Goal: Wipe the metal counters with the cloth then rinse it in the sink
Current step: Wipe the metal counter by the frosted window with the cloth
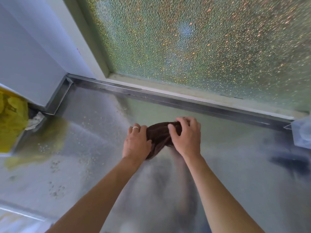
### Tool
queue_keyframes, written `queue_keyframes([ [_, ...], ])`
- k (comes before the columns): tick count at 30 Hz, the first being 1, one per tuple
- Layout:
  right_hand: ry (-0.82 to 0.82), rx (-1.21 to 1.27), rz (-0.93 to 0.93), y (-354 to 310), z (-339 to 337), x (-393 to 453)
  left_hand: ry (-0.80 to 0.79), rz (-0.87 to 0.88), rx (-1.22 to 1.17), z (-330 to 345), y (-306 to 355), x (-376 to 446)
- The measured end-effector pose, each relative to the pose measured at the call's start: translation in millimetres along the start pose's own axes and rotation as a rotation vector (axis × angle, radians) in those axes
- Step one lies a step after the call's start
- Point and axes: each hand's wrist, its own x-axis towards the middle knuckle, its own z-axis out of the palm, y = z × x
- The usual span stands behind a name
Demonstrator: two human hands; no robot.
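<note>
A dark brown cloth [159, 137] lies bunched on the metal counter [227, 157], a little in front of the raised back rim. My left hand [136, 142], with a ring on one finger, grips the cloth's left side. My right hand [186, 137] lies over its right and far end, fingers curled into the fabric. A tail of the cloth hangs toward me between both wrists. No sink is in view.
A frosted glass window [193, 47] stands behind the counter's back rim [168, 98]. A white wall corner [33, 56] is at the left, with a yellow bag [10, 118] and a crumpled white rag [35, 121] beside it. A clear plastic container [303, 133] sits at the right edge. Crumbs dot the counter's left part.
</note>
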Motion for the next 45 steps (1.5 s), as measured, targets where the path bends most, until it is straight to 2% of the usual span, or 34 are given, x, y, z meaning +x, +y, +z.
queue_keyframes([
  [2, -0.072, -0.048, 0.007, -7, 5, -4, -0.038, -0.036, -0.078, -1, 11, 1],
  [3, -0.070, 0.015, 0.027, -12, 4, -5, -0.046, -0.049, -0.164, -1, 16, 0],
  [4, -0.021, 0.099, 0.053, -16, 2, -4, -0.063, -0.062, -0.263, -1, 21, -2],
  [6, 0.208, 0.209, 0.113, -16, -6, 0, -0.132, -0.039, -0.435, -1, 34, -7],
  [8, 0.368, 0.141, 0.191, -13, -13, 0, -0.162, 0.035, -0.447, 2, 40, -8],
  [9, 0.362, 0.062, 0.249, -11, -12, 0, -0.137, 0.046, -0.417, 4, 39, -6],
  [11, 0.204, -0.052, 0.344, -7, 1, -6, -0.027, 0.005, -0.369, 7, 33, 0],
  [13, 0.045, -0.133, 0.294, -5, 20, -17, 0.101, -0.050, -0.306, 5, 21, 6],
  [14, 0.018, -0.180, 0.247, -3, 29, -20, 0.148, -0.063, -0.241, 4, 14, 8],
  [17, 0.045, -0.227, 0.141, 0, 43, -13, 0.208, -0.074, 0.000, -2, -10, 14],
  [22, 0.051, -0.188, -0.056, -20, 60, 19, 0.228, -0.016, 0.232, -7, -37, 30],
  [29, -0.026, -0.036, -0.303, -60, 86, 43, 0.251, -0.004, 0.210, -6, -37, 34],
  [34, -0.169, 0.074, -0.290, -103, 101, 63, 0.248, -0.055, 0.086, -17, -38, 36],
  [41, -0.077, 0.008, -0.278, -98, 93, 60, 0.238, -0.041, 0.139, -14, -35, 36],
  [45, -0.039, -0.088, -0.227, -67, 73, 47, 0.218, -0.054, 0.120, -5, -18, 35],
])
